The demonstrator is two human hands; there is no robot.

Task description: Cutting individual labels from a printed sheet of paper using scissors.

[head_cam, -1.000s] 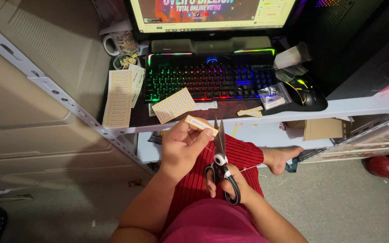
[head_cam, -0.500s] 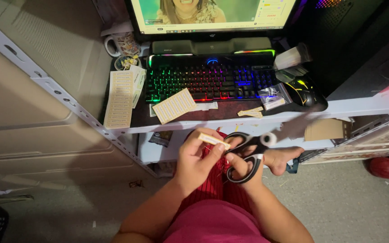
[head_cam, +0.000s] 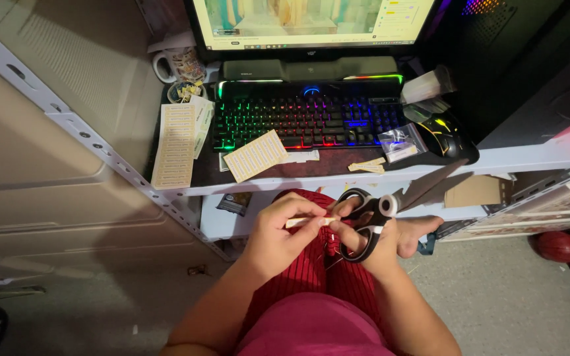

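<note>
Far left on the desk lies a long tan label sheet, flat and thin, with a smaller one near the backlit keyboard. Over the lap, the left hand is closed, pinching a narrow paper strip edge-on. The right hand touches the strip's other end, with fingers through black-handled scissors, grey blades parted, pointing right. Judgement: keep the strip taut and level and the blades clear of the fingertips. Glossy black mouse far right.

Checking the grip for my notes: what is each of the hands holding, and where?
The left hand pinches one end of a small tan paper strip; the right hand holds black-handled scissors by the handle loops.
</note>
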